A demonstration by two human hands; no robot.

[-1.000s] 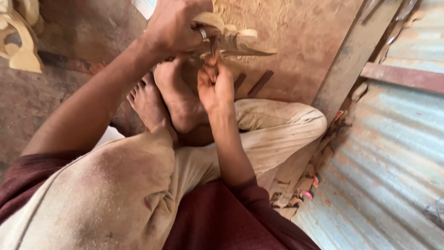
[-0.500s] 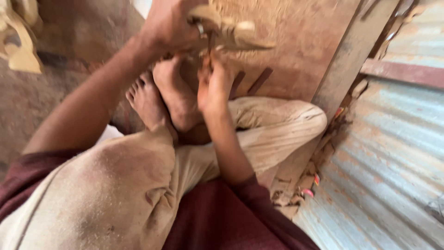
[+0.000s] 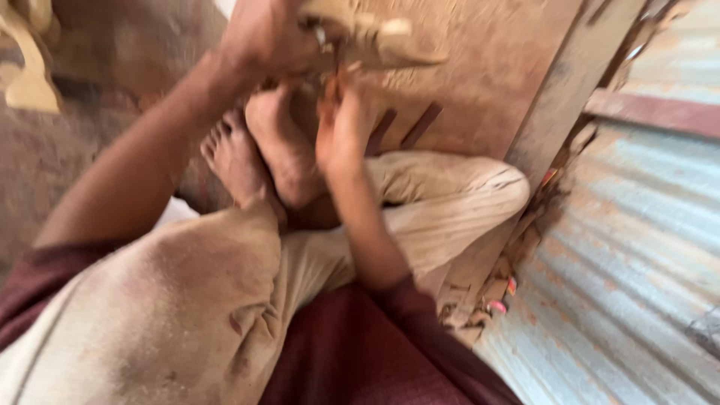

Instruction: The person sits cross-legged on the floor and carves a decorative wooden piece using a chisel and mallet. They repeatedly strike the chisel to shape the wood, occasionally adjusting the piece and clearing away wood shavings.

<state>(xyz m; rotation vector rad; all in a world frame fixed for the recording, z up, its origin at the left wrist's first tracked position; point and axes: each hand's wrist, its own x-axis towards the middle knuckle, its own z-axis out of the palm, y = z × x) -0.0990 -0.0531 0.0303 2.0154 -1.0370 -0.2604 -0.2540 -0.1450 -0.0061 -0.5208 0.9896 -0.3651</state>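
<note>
- The person sits cross-legged on the floor, both bare feet [image 3: 262,161] tucked together in front of dusty pale trousers [image 3: 187,300].
- The left hand [image 3: 266,37] is raised at the far edge of view, its fingers wrapped tight around a pale carved wooden piece [image 3: 375,37], which juts out to the right above the feet.
- The right hand [image 3: 341,124] sits just below that piece, fingers bunched and reaching up to its underside; motion blur hides whether they pinch a small tool or just touch the wood.
- A brown wooden board [image 3: 487,82] lies flat beyond the feet, with a plank [image 3: 555,112] slanting along its right edge.
- Corrugated metal sheeting [image 3: 637,262] fills the right side; small scraps [image 3: 495,300] lie along its edge.
- Another pale carved piece [image 3: 30,67] stands far left.
</note>
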